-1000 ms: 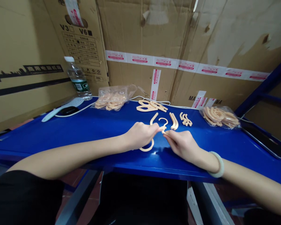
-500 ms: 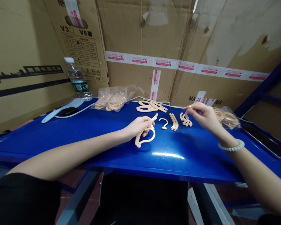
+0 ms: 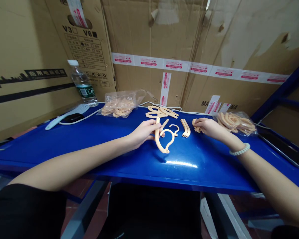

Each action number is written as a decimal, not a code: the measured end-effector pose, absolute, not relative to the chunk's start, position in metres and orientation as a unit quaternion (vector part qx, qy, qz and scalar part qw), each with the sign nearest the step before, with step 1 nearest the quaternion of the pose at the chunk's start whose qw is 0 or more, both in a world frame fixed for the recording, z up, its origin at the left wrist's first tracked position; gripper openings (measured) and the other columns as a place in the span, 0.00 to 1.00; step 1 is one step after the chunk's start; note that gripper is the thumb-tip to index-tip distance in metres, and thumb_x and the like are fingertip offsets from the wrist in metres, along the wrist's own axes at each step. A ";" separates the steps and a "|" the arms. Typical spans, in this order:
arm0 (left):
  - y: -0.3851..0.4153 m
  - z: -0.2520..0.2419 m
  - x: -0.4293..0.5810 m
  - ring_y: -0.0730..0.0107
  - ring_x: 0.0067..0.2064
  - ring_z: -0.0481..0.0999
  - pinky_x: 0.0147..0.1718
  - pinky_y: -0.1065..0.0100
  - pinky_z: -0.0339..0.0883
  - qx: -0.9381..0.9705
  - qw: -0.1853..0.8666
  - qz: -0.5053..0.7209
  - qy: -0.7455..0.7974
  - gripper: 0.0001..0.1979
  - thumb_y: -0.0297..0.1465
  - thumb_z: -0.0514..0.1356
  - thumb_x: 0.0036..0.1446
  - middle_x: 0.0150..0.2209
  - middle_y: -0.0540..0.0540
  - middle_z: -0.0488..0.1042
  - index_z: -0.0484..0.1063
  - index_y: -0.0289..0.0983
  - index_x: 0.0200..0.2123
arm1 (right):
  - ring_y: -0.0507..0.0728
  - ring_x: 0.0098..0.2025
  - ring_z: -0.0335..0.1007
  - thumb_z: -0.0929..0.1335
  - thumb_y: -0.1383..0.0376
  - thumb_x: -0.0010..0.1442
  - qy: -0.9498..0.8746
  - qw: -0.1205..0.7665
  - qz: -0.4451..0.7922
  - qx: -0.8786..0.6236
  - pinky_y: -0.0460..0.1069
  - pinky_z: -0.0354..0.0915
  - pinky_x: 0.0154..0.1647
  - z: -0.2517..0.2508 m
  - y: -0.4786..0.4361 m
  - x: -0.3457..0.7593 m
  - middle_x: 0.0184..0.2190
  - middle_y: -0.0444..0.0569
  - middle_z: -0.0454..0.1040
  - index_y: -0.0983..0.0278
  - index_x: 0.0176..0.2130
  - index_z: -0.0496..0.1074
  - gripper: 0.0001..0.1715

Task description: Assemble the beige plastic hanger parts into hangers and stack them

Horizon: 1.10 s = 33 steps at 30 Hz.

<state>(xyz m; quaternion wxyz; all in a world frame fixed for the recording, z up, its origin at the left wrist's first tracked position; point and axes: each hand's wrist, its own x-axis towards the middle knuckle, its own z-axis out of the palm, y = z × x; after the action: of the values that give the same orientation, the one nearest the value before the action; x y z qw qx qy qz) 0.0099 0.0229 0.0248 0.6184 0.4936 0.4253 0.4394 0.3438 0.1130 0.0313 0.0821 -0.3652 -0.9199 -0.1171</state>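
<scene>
My left hand (image 3: 145,130) pinches a beige curved plastic piece (image 3: 162,143) that stands tilted on the blue table (image 3: 94,146). My right hand (image 3: 206,127) rests with fingers curled over a small cluster of beige hooks (image 3: 194,123) at the table's back. Between the hands lie a small loose hook (image 3: 174,129) and a pair of curved strips (image 3: 185,128). Behind them sits a pile of larger beige pieces (image 3: 159,112).
Two clear bags of beige parts lie at the back, one left (image 3: 119,104) and one right (image 3: 235,122). A water bottle (image 3: 81,83), a white handled object (image 3: 67,115) and a white cable stand at back left. Cardboard boxes (image 3: 184,49) wall the rear.
My hands parted from working together at the centre. The right went back to the small hooks and lowered onto them. The left turned the curved piece more upright and shifted it rightward.
</scene>
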 end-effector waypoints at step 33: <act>0.010 0.006 0.003 0.62 0.49 0.78 0.65 0.49 0.54 0.934 -0.088 0.274 0.211 0.08 0.34 0.57 0.71 0.45 0.44 0.81 0.72 0.37 0.47 | 0.57 0.37 0.67 0.62 0.57 0.75 -0.932 0.219 -0.233 -0.170 0.62 0.56 0.61 0.016 0.008 0.246 0.30 0.48 0.73 0.64 0.35 0.74 0.21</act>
<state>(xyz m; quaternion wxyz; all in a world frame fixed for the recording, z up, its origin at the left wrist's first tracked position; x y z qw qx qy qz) 0.0030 0.0102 0.0061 -0.0884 0.9342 0.2106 0.2740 0.2459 0.0083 0.0157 0.2191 -0.1702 -0.9320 -0.2334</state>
